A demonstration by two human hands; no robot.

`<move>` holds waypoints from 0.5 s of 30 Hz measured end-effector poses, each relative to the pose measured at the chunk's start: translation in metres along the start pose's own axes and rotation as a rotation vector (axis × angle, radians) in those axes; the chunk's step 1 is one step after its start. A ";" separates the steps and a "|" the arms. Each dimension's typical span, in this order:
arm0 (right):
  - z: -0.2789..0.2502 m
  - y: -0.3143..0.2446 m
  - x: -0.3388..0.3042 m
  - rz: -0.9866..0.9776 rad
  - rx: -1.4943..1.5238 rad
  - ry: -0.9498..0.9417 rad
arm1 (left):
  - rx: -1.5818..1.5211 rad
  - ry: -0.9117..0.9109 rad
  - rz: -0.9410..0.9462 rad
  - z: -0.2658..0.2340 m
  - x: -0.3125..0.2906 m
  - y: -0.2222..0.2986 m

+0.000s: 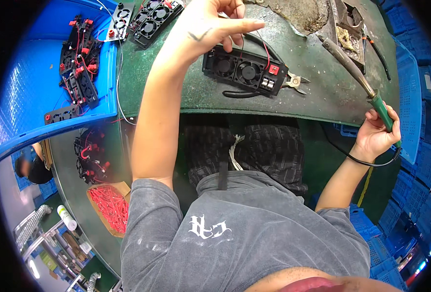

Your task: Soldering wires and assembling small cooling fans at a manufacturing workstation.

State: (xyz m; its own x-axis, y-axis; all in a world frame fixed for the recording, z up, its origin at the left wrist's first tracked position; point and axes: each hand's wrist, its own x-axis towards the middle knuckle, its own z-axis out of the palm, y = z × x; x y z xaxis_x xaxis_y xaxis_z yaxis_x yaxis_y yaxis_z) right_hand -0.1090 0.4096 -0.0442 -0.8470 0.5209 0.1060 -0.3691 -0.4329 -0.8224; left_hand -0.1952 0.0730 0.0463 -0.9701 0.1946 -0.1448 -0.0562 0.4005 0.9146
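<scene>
My right hand (pixel 380 130) is closed around the green handle of a soldering iron (pixel 349 68), whose long metal barrel slants up and left. My left hand (pixel 220 25) hovers over a black twin-fan module (pixel 247 72), fingers curled and one digit stretched to the right. Thin wires rise from the module toward these fingers; what they pinch is hidden. The module carries a red connector (pixel 273 69) and silver contacts at its right end. Cutting pliers (pixel 295 82) lie partly under it, with silver jaws pointing right and a dark handle along the near side.
More fan modules (pixel 149 24) lie at the back left. A blue bin (pixel 30 73) holds wired black parts (pixel 81 68). An open box of red pieces (pixel 109 207) sits lower left. Orange-handled pliers (pixel 378 51) lie by a metal stand (pixel 350 41). Another person (pixel 37 168) is at far left.
</scene>
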 end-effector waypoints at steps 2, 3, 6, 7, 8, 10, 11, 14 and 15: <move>0.001 -0.001 -0.001 -0.003 -0.023 0.009 | -0.170 -0.006 0.094 0.001 -0.002 -0.006; 0.001 -0.001 -0.001 -0.003 -0.024 0.006 | -0.176 0.029 0.106 0.005 -0.007 -0.001; 0.001 -0.001 -0.001 0.011 0.011 0.009 | -0.263 0.076 0.938 0.023 -0.001 -0.016; 0.002 -0.001 -0.001 0.004 0.007 0.021 | -0.179 0.258 0.317 0.026 -0.015 -0.012; 0.002 -0.001 -0.001 -0.003 0.003 0.034 | -0.180 0.257 0.316 0.028 -0.015 -0.016; 0.003 -0.001 -0.001 -0.002 0.003 0.021 | 0.076 0.080 0.474 0.025 -0.019 -0.024; 0.002 -0.001 -0.001 0.000 0.005 0.006 | 0.430 0.006 0.650 0.018 -0.021 -0.025; 0.002 0.000 -0.001 -0.003 0.006 -0.004 | 0.551 -0.066 0.749 0.028 -0.030 -0.028; 0.002 -0.001 -0.001 -0.003 0.008 -0.005 | 0.588 -0.116 0.747 0.027 -0.031 -0.031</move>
State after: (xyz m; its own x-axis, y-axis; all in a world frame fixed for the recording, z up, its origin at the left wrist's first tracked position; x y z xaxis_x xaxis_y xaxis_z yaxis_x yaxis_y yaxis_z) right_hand -0.1089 0.4083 -0.0424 -0.8476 0.5188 0.1114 -0.3749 -0.4369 -0.8176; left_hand -0.1573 0.0789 0.0116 -0.6762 0.6566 0.3340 0.7259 0.5167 0.4540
